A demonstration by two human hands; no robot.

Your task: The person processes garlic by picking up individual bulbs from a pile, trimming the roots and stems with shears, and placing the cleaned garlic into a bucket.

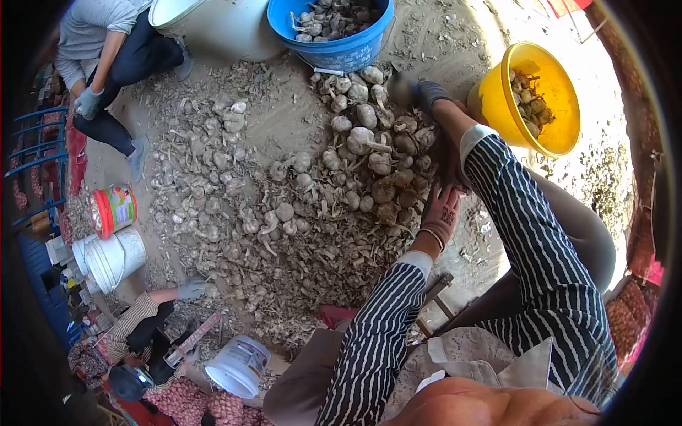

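My left hand (441, 211), in a pinkish patterned glove, rests at the right edge of the pile of garlic bulbs (361, 140), its fingers stretched out. Farther forward, my right hand (432, 94) wears a dark grey glove. Its fingers are curled beside a dark, blurred thing (403, 89) that I cannot make out. The bulbs have stems and dry roots, and loose skins lie around them. To the right of my right hand, a yellow bucket (490, 99) holds several bulbs.
A blue tub (334, 55) of garlic stands at the top, beside a pale tub (220, 32). One person (106, 53) sits upper left; another's gloved hand (192, 287) reaches in lower left. White buckets (117, 257) (238, 368) and a red-rimmed bucket (104, 213) stand left.
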